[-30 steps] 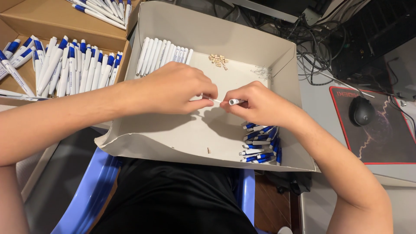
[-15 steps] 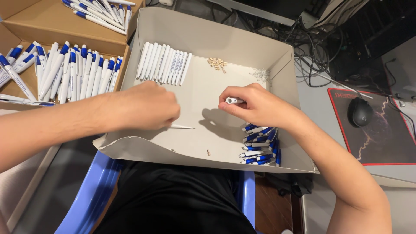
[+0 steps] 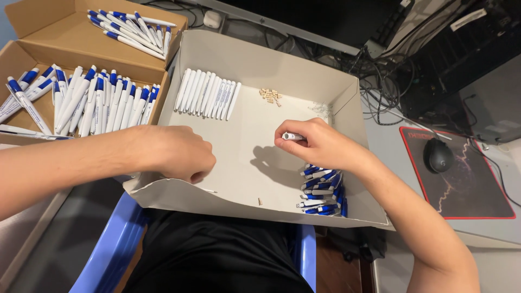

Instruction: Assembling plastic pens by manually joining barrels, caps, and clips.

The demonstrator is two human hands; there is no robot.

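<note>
The right hand [image 3: 320, 145] is pinching a white pen piece [image 3: 292, 137], with blue clips [image 3: 321, 187] lying just below it. The left hand [image 3: 184, 154] is curling shut at the tray [image 3: 260, 65] edge; what it holds cannot be told.

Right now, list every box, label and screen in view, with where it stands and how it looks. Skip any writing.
Grey cardboard tray: centre, on the lap, shallow, open.
Brown carton: upper left, open, holding white and blue pens.
Second brown carton: far left, open, also with pens.
Monitor: top centre, dark, only its lower edge showing.
White label: top right, narrow strip on black equipment.
</note>
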